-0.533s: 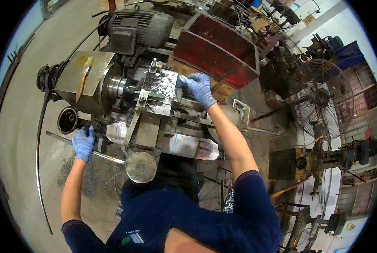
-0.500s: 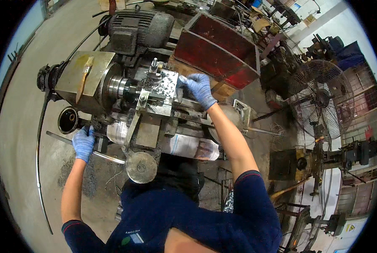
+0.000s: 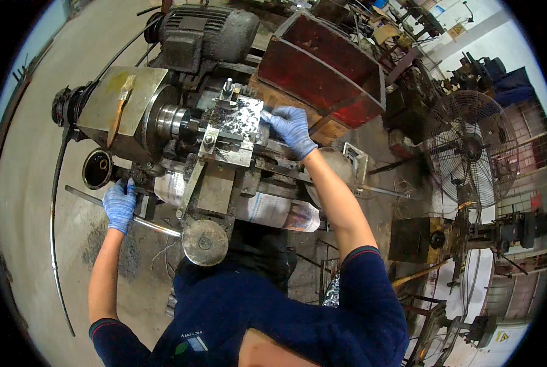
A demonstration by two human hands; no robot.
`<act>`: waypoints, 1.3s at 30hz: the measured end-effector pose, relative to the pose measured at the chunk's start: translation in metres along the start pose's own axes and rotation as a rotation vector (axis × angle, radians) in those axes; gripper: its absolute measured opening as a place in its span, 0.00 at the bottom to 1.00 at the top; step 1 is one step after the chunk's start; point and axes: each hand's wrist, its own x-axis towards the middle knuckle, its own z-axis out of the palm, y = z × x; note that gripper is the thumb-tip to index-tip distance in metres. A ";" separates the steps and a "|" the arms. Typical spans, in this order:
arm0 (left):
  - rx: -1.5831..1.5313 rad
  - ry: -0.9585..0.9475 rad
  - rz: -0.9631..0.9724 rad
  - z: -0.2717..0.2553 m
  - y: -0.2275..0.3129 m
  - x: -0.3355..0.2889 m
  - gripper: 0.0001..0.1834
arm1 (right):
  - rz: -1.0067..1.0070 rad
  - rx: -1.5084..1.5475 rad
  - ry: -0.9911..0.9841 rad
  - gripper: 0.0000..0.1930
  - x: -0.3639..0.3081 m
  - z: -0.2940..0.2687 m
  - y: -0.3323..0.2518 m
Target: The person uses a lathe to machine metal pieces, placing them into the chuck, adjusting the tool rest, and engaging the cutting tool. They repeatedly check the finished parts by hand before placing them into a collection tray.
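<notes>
My right hand [image 3: 290, 129], in a blue knit glove, is closed at the right edge of a metal tool block [image 3: 244, 117] strewn with dark chips. Whatever its fingertips hold there is hidden. My left hand [image 3: 119, 205], gloved the same, is at the lower left over a long metal rod [image 3: 154, 227]. Its fingers point up at a dark part beside a round black cup [image 3: 97, 169], and their grip is hidden. Left of the tool block is the lathe's bright chuck [image 3: 171, 121]. A round metal disc [image 3: 204, 243] lies near my waist.
A wooden-handled brush [image 3: 120, 113] lies on the headstock [image 3: 96, 101], with a motor [image 3: 209, 37] behind it. A red metal box [image 3: 322, 67] stands at the back right. Farther right is a large fan [image 3: 471, 147]. A printed sheet [image 3: 282, 211] lies below the bed, and chips litter the floor.
The whole view has shifted slightly. Both hands stay at the same places on the machine, the right at the tool block and the left by the rod.
</notes>
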 end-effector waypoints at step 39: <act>-0.056 0.064 0.001 -0.001 0.002 -0.002 0.17 | 0.037 0.029 0.063 0.15 0.020 0.001 -0.009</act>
